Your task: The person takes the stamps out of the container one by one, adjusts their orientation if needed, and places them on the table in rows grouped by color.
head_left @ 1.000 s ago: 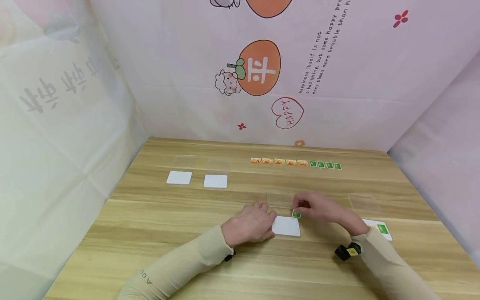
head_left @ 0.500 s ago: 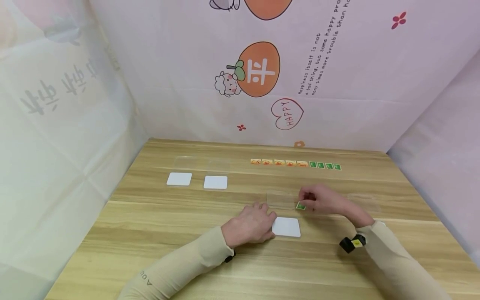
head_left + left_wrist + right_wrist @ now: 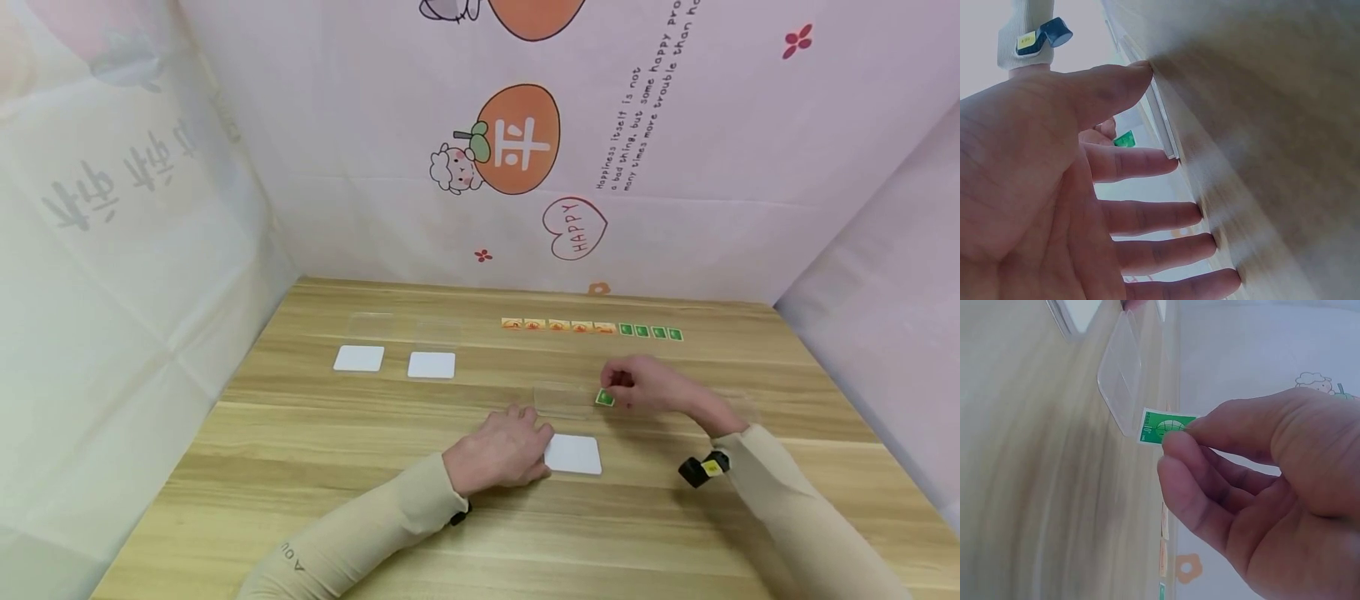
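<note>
My right hand [image 3: 648,383] pinches a small green postage stamp [image 3: 1160,426] between thumb and fingertips. The stamp has a white border and a globe print, and is held above the table beside a clear plastic lid [image 3: 562,401]. My left hand [image 3: 497,448] rests on the table at the left side of a white rectangular case [image 3: 572,454]. In the left wrist view its fingers [image 3: 1147,215] are nearly straight, with thumb tip and index tip at the two ends of the case's edge [image 3: 1161,122].
Two white cases [image 3: 358,358] lie at the left with clear lids [image 3: 371,325] behind them. At the back runs a row of orange stamps [image 3: 557,325] and green stamps [image 3: 642,331]. Another clear lid [image 3: 742,406] is partly hidden by my right forearm. Printed cloth [image 3: 360,167] walls the table.
My right hand has carried the green stamp away from the white case, back and slightly right, to beside the clear lid. My left hand has stayed in place.
</note>
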Tool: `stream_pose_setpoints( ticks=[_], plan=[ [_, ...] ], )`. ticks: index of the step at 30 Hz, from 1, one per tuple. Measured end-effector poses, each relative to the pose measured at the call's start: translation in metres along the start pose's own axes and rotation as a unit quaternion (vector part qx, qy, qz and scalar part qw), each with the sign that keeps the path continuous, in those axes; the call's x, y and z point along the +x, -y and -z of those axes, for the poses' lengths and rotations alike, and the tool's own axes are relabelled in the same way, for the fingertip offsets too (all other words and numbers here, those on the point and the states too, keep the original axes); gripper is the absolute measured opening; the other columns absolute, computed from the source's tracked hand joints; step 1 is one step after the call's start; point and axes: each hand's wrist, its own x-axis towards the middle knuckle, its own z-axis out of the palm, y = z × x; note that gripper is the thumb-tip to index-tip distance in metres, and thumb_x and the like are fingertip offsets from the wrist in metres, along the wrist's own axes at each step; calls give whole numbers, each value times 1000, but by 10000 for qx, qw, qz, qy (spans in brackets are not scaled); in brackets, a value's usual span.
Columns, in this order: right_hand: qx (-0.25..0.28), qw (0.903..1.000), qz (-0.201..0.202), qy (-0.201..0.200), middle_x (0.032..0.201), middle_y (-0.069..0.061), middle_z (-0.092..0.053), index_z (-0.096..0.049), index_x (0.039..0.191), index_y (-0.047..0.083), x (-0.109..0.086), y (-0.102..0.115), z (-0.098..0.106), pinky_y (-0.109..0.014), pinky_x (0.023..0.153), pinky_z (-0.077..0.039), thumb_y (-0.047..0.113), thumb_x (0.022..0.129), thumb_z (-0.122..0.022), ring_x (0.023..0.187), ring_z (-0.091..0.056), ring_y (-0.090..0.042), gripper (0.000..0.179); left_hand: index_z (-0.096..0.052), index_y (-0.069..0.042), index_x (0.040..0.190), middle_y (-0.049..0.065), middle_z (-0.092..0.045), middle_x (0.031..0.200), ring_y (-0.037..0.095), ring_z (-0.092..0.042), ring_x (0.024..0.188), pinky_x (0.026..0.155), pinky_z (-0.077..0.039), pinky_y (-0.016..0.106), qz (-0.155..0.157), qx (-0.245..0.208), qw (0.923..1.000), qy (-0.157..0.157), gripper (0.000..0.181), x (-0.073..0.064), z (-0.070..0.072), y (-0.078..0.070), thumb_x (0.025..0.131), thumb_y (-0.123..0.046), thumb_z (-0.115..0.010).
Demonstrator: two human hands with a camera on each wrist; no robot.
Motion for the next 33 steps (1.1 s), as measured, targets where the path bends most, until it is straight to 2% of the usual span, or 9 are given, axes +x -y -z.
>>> stream_pose_setpoints(
  ticks=[9,15,21,25,29,33],
  plan=[
    [-494,9979,210,-349,80,1,-59,-67,91,11,7,-5,15,-24,59,-44,6,92,-63,70,-50,-12,6,-61,-20,118,2,-63,109,16,-57,90,63,-52,29,14,-38,10000,-7,42,-1,0,0,93,-53,-59],
    [-260,9994,-103,-218,83,-6,-62,-65,95,10,10,-16,24,-26,59,-47,6,94,-60,69,-53,-14,6,-61,-19,117,2,-63,109,16,-57,89,60,-52,28,-7,10,10000,-16,41,-1,-1,1,93,-53,-59],
    [-33,9995,-241,-178,85,-9,-62,-65,99,6,9,-26,32,-27,57,-48,6,95,-59,67,-54,-15,7,-61,-19,117,2,-63,109,16,-57,88,60,-52,28,1,52,10000,-15,41,-1,0,0,93,-53,-58],
    [89,9989,-433,-124,88,-12,-62,-64,101,4,9,-30,36,-29,58,-51,5,95,-59,70,-56,-21,8,-61,-19,117,2,-63,109,16,-56,89,60,-52,28,-5,46,10000,6,41,-1,0,1,93,-53,-58],
    [169,9983,-549,-90,90,-16,-63,-63,101,2,10,-36,38,-34,61,-53,4,96,-58,72,-58,-25,8,-61,-19,117,2,-62,109,16,-56,88,59,-51,28,-16,85,10000,20,42,-1,0,0,94,-54,-57],
    [98,9982,-586,-72,89,-17,-63,-64,99,1,11,-42,42,-33,59,-52,3,95,-58,70,-58,-24,7,-60,-19,118,2,-62,110,16,-56,88,59,-51,28,-8,86,10000,7,42,0,0,0,94,-54,-57]
  ],
)
